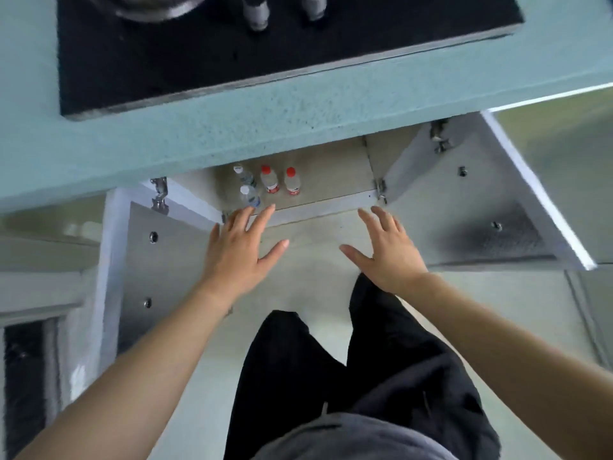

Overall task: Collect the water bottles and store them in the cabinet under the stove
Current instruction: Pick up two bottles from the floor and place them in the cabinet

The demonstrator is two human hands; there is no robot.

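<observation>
Several water bottles stand upright on the floor of the open cabinet (331,180) under the stove. Two have red caps (269,180) (292,182) and two have white caps (244,175) (250,197). My left hand (237,250) hovers just in front of the cabinet's left side with fingers spread and holds nothing. At the same height, before the right side, my right hand (386,250) is spread open and empty too. Both cabinet doors hang wide open: the left door (159,270) and the right door (471,200).
The teal countertop (232,127) overhangs the cabinet, with the black stove (265,48) set into it. A metal pot and two bottle-like items stand at the stove's far edge. My black-trousered legs (348,376) stand on the pale floor between the doors.
</observation>
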